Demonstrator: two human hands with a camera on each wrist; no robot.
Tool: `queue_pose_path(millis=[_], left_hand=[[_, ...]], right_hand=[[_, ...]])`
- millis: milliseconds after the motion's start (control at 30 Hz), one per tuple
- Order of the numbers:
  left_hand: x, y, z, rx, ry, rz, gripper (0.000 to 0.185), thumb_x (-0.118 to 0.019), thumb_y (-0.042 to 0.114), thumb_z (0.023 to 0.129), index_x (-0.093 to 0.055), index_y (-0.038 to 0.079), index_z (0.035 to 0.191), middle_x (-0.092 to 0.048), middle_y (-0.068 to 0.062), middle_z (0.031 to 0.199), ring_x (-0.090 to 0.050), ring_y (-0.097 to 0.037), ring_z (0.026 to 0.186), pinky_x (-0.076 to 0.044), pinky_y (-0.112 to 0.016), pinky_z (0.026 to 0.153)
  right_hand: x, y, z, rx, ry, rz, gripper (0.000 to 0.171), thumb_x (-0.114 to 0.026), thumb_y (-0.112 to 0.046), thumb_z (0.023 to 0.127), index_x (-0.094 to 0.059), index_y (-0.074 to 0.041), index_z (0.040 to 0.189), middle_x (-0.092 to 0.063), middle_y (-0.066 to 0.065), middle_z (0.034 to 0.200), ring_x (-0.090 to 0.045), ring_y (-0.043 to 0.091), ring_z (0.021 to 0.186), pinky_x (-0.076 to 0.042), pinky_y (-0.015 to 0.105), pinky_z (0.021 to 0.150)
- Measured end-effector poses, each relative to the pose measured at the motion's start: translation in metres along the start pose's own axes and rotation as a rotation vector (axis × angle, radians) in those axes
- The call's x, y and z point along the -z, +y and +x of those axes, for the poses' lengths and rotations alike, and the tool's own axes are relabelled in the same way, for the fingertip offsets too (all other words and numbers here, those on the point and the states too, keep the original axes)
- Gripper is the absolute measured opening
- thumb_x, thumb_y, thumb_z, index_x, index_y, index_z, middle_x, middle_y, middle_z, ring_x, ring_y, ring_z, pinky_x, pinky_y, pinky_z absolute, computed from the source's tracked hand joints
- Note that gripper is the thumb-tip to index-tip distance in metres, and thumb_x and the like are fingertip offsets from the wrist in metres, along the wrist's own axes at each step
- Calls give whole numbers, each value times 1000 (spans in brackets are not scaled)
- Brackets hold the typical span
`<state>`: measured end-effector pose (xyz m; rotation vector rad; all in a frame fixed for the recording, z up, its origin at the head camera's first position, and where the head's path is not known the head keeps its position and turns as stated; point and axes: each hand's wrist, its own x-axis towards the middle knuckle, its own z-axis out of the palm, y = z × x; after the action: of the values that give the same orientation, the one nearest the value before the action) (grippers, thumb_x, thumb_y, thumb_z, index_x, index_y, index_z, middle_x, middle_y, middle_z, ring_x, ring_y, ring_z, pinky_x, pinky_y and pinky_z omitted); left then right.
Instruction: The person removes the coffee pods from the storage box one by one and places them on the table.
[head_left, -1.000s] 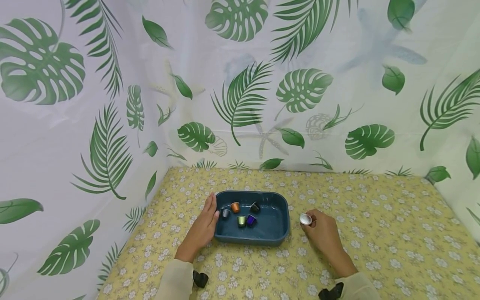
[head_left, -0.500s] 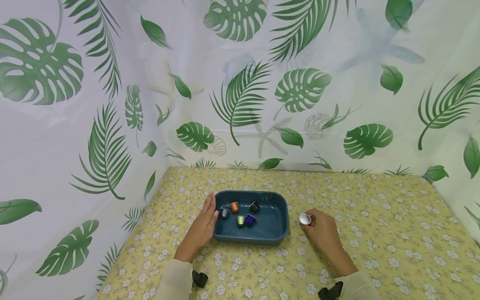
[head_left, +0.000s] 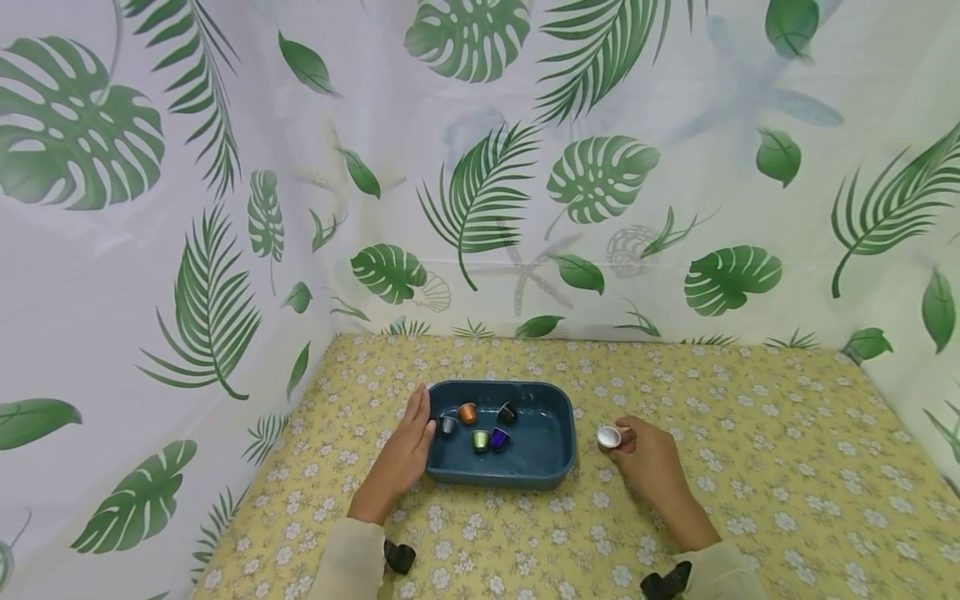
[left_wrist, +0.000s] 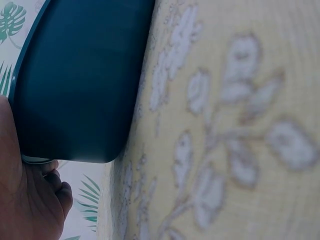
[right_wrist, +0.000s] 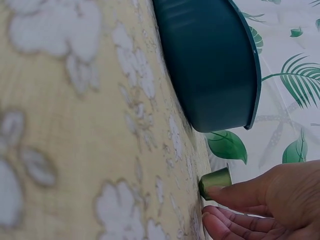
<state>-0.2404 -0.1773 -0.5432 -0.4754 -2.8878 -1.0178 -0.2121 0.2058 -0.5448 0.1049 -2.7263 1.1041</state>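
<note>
A dark teal tray (head_left: 555,467) sits on the flowered yellow cloth and holds several small coffee capsules: orange (head_left: 467,412), green (head_left: 480,441), purple (head_left: 498,438) and two dark ones. My left hand (head_left: 405,454) lies flat against the tray's left wall (left_wrist: 75,90), fingers straight. My right hand (head_left: 645,462) rests on the cloth just right of the tray and pinches a green capsule (right_wrist: 216,181) with a silver foil top (head_left: 609,436) between thumb and fingertips. The capsule stands on the cloth beside the tray's right wall (right_wrist: 210,60).
Leaf-printed curtains close in the table at the back, left and right. The flowered yellow cloth (head_left: 787,467) stretches wide to the right of the tray and in front of it.
Hardly anything has moved. My right hand with the capsule has shifted a touch, staying beside the tray; the left hand stays on the tray's wall.
</note>
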Motion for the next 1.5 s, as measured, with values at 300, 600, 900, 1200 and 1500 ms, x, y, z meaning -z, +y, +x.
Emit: queue_pose_path(millis=[300,600,900,1200,1500], left_hand=[[1,2,-1,-5,-3,-4,60,-32,27,114,-7,6,164,6,-1,170,-6,-27,156,-21,-54,121],[3,3,-2,-6,-6,-3,60,-33,27,114,-6,7,164,6,-2,170,-7,-27,156,-21,-54,121],[3,3,-2,4,-5,1,60,-32,27,114,-6,9,164,6,1,170,-7,-26,156,-21,-54,121],[2,2,-2,-1,-1,-1,60,-32,28,114,-6,7,164,6,-1,170,-7,-27,156,-21,-54,121],[2,3,-2,0,-10,-3,60,-32,28,114,-6,8,164,6,0,170,-5,-25,156,-20,-53,122]], right_hand=[[7,-1,0,-39,-41,6,45,-78,8,83,-64,11,125,-71,19,96,-68,27,79,-58,40,66],[20,-3,-1,-60,-118,22,47,-70,10,86,-60,11,131,-68,22,104,-67,29,86,-56,39,66],[31,-13,-1,-19,-94,-16,42,-67,10,87,-61,14,128,-68,22,98,-66,24,77,-52,35,61],[35,-24,-4,-3,-46,-27,40,-72,1,90,-63,11,128,-69,22,102,-69,34,87,-57,43,66],[36,-40,-6,27,28,-16,37,-73,-10,94,-66,8,126,-70,21,102,-70,33,85,-58,45,66]])
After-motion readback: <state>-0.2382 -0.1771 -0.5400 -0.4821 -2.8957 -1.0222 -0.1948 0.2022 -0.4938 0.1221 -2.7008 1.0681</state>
